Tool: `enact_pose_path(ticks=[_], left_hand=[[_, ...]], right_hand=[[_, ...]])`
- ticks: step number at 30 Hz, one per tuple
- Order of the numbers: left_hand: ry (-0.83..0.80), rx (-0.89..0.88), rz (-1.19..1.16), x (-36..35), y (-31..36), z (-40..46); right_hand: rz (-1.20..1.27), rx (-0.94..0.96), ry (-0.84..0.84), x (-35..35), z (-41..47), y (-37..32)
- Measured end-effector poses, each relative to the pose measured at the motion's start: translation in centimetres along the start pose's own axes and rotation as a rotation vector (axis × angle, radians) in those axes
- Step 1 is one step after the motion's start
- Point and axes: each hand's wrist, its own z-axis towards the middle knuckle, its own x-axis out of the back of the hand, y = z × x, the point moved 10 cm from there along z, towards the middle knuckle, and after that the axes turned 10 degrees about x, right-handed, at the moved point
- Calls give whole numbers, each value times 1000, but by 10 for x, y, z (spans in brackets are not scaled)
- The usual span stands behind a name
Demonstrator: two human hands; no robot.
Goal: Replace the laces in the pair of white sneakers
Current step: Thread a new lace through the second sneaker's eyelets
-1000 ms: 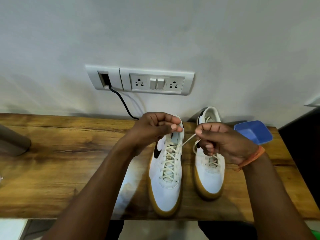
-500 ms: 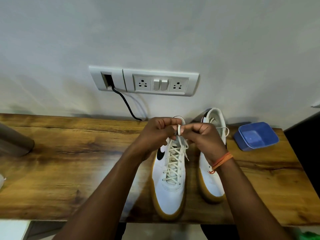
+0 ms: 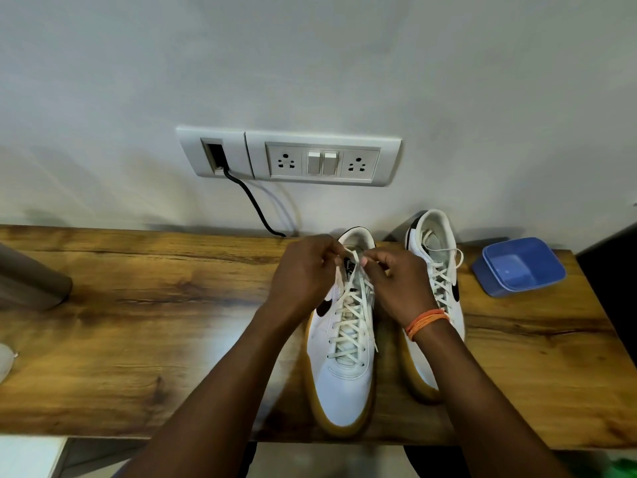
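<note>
Two white sneakers with gum soles stand side by side on the wooden table (image 3: 138, 322), toes toward me. The left sneaker (image 3: 341, 377) is laced with a cream lace (image 3: 348, 322) up to its top eyelets. My left hand (image 3: 303, 274) and my right hand (image 3: 396, 281) meet over its tongue, each pinching an end of that lace. The right sneaker (image 3: 444, 281) is partly behind my right wrist; its lace is crossed through the eyelets and a loose end loops over its collar.
A blue plastic tub (image 3: 520, 267) sits at the table's right end, beside the right sneaker. A socket panel (image 3: 324, 160) is on the wall, with a black cable (image 3: 251, 201) running down behind the table. A grey object (image 3: 31, 277) lies at the far left.
My right hand has come in from the right sneaker's side to meet my left hand above the left sneaker's tongue, bringing the lace ends together.
</note>
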Motion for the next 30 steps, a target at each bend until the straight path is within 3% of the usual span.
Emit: enact_pose_path(ticks=[3,5,8,12,15,18,20,23,26,30], left_hand=[[43,154,112,15,-18,3],[-193,312,258,1,-40,0],[-581,415,398,-25,-51,-27],[-549,300,390,-41,-38,-28],[-512,276,410,-43,-37,-24],[-488,283,315,-33,-35,-20],[-357,163,274,-22,-18,-12],[-143,16,205,-11,1,-8],[32,-72,226,-7,9,-11],[117,-136,241,-11,10,-13]], right_hand=[[-20,-71,134,23,2,6],[4,-175,70,28,1,16],[146,-453,-266,11,-19,30],[53,-598,-760,-20,-56,30],[67,-625,-830,-34,-65,32],[132,-642,-814,-34,-64,32],[131,-580,-741,-27,-53,29],[132,-418,-504,-10,-28,22],[-29,-110,-176,15,1,8],[-168,38,-41,9,5,2]])
